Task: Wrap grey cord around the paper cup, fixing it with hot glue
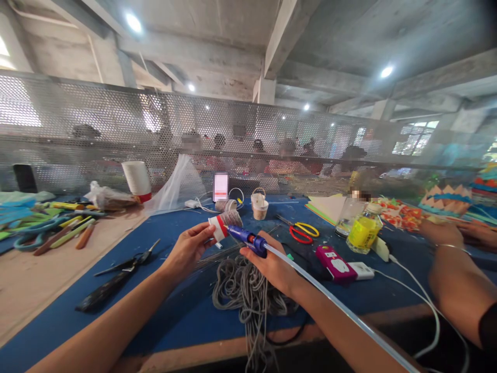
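Observation:
My left hand [194, 243] is closed around a paper cup [218, 228], white with a red band and tilted on its side. Grey cord [232, 218] is wound around part of that cup. In my right hand [267, 259] is a blue hot glue gun [247, 240], its nozzle touching or very near the cup's red band. From the gun's back a long clear glue stick [310, 282] runs over my right forearm. Below my hands lies a loose heap of grey cord [252, 295], some of it hanging over the table's front edge.
Black-handled scissors [120, 274] lie left, red-and-yellow scissors [301, 231] right. Behind stand a small basket-like cup [259, 205], a phone [221, 186] and stacked paper cups [136, 178]. A yellow-labelled bottle [365, 228] and magenta box [334, 263] are right, near another person's arm [458, 274].

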